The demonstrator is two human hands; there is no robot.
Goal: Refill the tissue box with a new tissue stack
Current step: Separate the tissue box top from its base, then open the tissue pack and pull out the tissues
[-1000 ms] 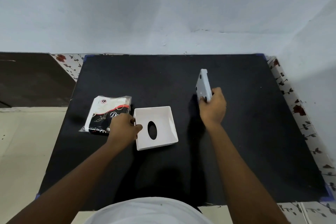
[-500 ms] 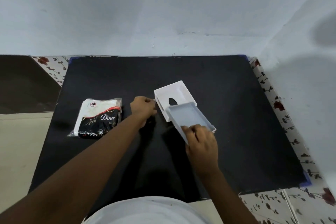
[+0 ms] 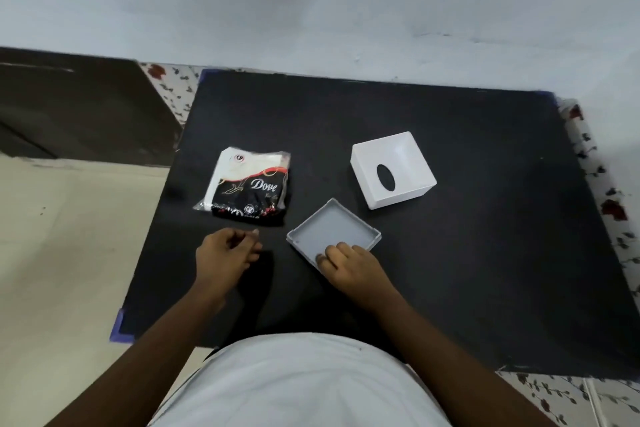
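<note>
White tissue box (image 3: 393, 170) lies empty, oval slot down, right of centre on the bench (image 3: 485, 253); its grey base tray (image 3: 332, 229), also empty, has come down flat, right grip (image 3: 349, 265) pinching its near corner. Left grip (image 3: 225, 253), loosely curled and empty, has drawn back from the box to just before the wrapped tissue pack (image 3: 249, 187).

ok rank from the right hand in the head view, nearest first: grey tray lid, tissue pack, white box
1. Shallow grey plastic tray lid: the right hand rests on its near corner.
2. White square plastic tissue box: farther back, slightly right.
3. Black-and-white plastic tissue pack: far left.

White box (image 3: 398, 180) inverted; wrapped tissue pack (image 3: 247, 185) apart.
</note>
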